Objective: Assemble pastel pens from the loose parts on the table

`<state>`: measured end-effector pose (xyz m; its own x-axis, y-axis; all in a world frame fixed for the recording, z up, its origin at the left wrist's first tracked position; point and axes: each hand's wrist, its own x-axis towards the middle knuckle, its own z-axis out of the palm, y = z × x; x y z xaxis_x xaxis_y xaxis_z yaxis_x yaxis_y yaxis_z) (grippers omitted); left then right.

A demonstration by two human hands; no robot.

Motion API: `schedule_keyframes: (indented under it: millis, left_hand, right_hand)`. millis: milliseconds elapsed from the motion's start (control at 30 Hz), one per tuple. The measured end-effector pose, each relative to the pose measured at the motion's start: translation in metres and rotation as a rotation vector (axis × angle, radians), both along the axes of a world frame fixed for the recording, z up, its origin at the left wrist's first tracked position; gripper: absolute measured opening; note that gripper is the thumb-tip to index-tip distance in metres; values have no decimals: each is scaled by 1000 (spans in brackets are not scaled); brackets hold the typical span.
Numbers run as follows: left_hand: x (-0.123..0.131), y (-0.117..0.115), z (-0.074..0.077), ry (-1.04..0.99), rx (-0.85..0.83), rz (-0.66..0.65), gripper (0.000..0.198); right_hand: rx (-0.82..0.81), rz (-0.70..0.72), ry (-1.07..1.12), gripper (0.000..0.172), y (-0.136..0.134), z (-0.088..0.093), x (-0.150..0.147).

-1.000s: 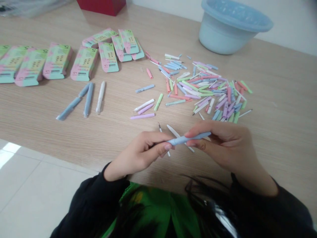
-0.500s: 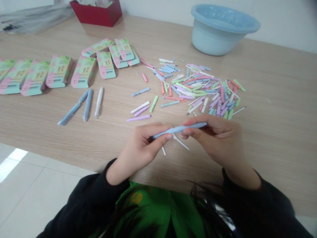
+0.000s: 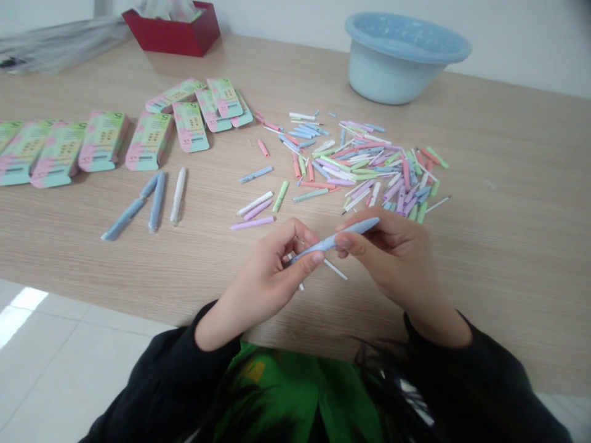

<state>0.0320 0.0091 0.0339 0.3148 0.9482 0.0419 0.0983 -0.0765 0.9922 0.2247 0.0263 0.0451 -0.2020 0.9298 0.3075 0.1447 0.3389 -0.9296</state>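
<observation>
Between both hands I hold a light blue pen (image 3: 327,243), tilted with its right end higher. My left hand (image 3: 272,271) pinches its lower left end between thumb and fingers. My right hand (image 3: 392,258) grips the upper right part, thumb in front. Below the pen, a thin white refill (image 3: 336,269) lies on the table, partly hidden by the left hand. Just beyond the hands is a pile of pen parts (image 3: 364,163) in pink, purple, green, white and blue. A purple pen part (image 3: 252,223) lies near my left hand.
Several pastel boxes (image 3: 148,141) line the table's left side. Two blue pens and a white pen (image 3: 178,195) lie in front of them. A blue basin (image 3: 397,67) and a red box (image 3: 178,31) stand at the back. Clear plastic bags (image 3: 69,46) lie far left.
The blue pen has tilted more steeply, its left end dropping and its right end rising. My left fingers have shifted on it. The whole view has moved slightly.
</observation>
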Motion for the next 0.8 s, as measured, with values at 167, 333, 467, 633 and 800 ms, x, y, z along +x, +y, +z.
schedule_keyframes:
  millis: [167, 333, 467, 633, 800]
  left_hand:
    - [-1, 1, 2, -15, -163, -219, 27]
    - [-11, 5, 6, -106, -213, -325, 25]
    - [-10, 7, 1, -56, -137, -353, 20]
    - [-6, 5, -5, -106, -199, -379, 22]
    - [-5, 6, 1, -59, -139, -308, 32]
  right_hand:
    - [-85, 85, 20, 12, 2, -7, 1]
    - [-95, 142, 106, 11, 0, -3, -1]
    - [-38, 110, 91, 8, 0, -1, 1]
    - [-24, 34, 70, 8, 1, -4, 3]
    - [-10, 80, 139, 8, 3, -3, 2]
